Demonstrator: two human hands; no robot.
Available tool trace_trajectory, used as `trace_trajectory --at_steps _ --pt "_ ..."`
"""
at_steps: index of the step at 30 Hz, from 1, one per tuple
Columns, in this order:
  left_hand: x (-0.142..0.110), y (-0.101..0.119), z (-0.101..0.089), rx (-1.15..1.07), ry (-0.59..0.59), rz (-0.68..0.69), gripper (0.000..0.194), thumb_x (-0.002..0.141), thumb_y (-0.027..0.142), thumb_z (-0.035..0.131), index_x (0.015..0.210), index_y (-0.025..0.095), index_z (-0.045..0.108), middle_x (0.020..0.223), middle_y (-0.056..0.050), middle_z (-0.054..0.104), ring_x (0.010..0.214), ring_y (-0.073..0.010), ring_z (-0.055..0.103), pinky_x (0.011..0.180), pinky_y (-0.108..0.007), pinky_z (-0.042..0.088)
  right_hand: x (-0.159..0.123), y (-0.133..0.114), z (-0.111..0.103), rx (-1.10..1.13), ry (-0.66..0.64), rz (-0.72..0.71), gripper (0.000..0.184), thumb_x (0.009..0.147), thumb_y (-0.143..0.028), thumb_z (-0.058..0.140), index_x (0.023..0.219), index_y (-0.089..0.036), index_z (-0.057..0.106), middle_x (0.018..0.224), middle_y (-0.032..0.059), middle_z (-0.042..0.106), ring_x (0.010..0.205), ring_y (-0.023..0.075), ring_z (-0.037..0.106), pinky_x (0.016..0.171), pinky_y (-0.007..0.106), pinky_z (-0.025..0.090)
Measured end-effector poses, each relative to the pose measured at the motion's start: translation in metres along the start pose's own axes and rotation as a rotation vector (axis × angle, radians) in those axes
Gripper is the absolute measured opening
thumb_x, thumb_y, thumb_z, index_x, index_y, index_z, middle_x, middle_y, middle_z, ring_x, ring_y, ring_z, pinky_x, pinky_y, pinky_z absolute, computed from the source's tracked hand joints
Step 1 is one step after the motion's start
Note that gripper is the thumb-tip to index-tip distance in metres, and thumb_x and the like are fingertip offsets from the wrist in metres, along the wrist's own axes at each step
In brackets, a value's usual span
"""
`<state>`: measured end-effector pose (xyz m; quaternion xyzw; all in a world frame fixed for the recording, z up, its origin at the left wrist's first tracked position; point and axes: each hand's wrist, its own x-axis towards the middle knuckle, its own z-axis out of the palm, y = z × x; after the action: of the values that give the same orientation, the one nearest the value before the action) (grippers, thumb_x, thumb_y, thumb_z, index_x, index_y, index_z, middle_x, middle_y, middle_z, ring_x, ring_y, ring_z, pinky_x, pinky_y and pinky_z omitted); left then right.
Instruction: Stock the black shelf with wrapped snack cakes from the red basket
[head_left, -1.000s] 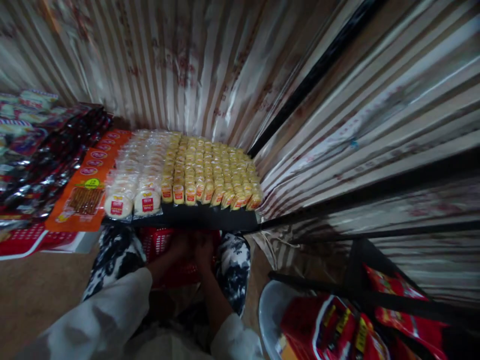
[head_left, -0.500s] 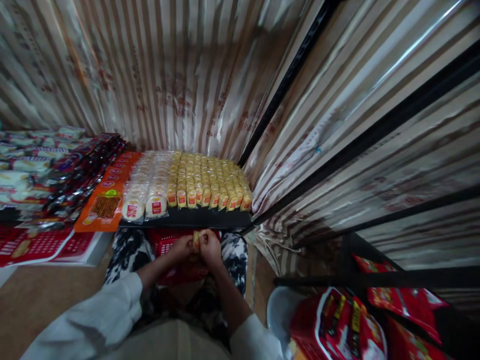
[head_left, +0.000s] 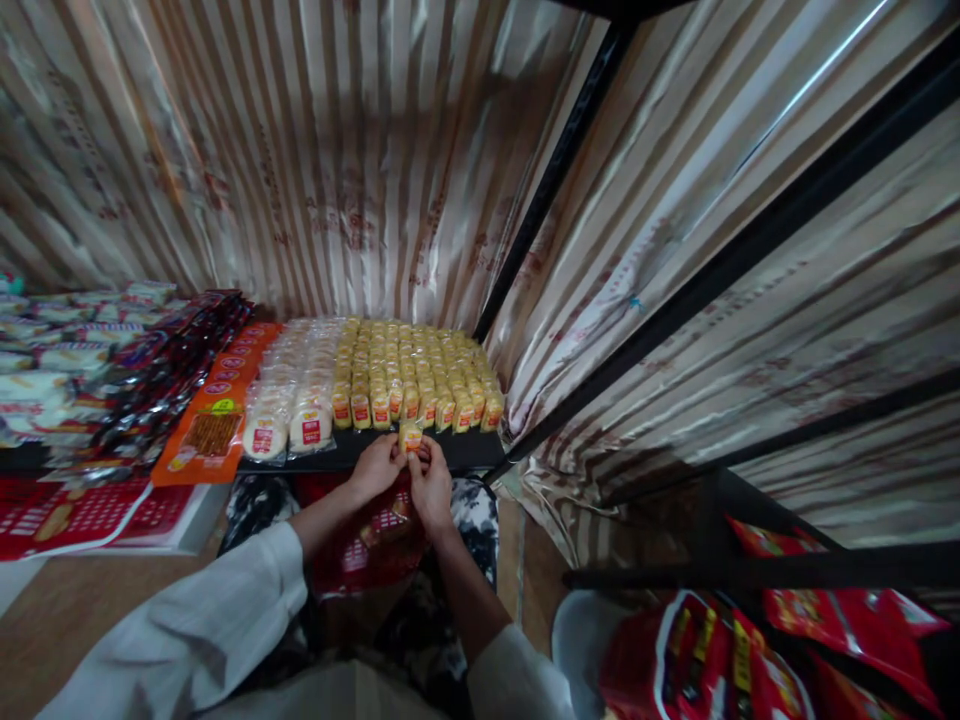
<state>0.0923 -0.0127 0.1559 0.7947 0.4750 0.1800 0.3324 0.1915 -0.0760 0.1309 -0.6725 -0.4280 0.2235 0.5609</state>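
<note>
Between my two hands is a small yellow wrapped snack cake [head_left: 410, 438] with a red and white label. My left hand [head_left: 377, 466] pinches its left side, and my right hand [head_left: 430, 484] grips its right side. The cake is upright at the front edge of the black shelf [head_left: 345, 457], just before the rows of similar yellow snack cakes [head_left: 420, 365]. Below my hands, a red basket [head_left: 341, 545] rests on my lap with a few small wrapped pieces inside, partly hidden by my forearms.
Left of the yellow rows lie white round packaged crackers [head_left: 311, 425], an orange pretzel bag [head_left: 214, 420], dark packets [head_left: 165, 370] and white packets [head_left: 71, 355]. Black frame bars [head_left: 675, 325] cross the striped curtain at right. Red snack bags [head_left: 705, 660] sit at lower right.
Both hands have risen from above the basket to the shelf's front edge, carrying the snack cake. Its label now faces me. The view has tilted slightly.
</note>
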Motion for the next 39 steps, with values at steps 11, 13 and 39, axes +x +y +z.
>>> trace_trajectory --at_steps 11,13,39 --pt "0.03 0.001 0.02 -0.109 0.124 -0.143 0.03 0.081 0.018 0.053 0.111 0.014 0.051 0.095 -0.007 0.065 0.077 -0.0136 0.062 0.077 -0.026 0.048 0.045 0.026 0.014 -0.107 0.107 0.012 0.015 0.081 -0.027 0.047 0.094 -0.019 0.05 0.093 0.0075 0.062 0.084 0.0178 0.062 0.078 0.033 0.051" --pt "0.032 -0.004 0.024 -0.146 0.142 -0.13 0.031 0.082 0.017 0.051 0.113 0.014 0.049 0.097 -0.008 0.065 0.076 -0.0132 0.063 0.077 -0.027 0.049 0.048 0.03 0.018 -0.123 0.119 0.016 0.015 0.081 -0.027 0.047 0.093 -0.019 0.05 0.092 0.0072 0.062 0.084 0.0178 0.062 0.078 0.033 0.051" --pt "0.033 -0.029 0.046 0.039 0.247 0.288 0.042 0.089 0.016 0.028 0.129 0.009 0.04 0.116 -0.015 0.053 0.109 -0.0193 0.053 0.094 -0.033 0.046 0.046 0.039 0.026 -0.341 0.187 -0.213 0.035 0.089 -0.02 0.031 0.111 -0.017 0.057 0.103 0.0116 0.06 0.103 0.0197 0.052 0.09 0.036 0.044"
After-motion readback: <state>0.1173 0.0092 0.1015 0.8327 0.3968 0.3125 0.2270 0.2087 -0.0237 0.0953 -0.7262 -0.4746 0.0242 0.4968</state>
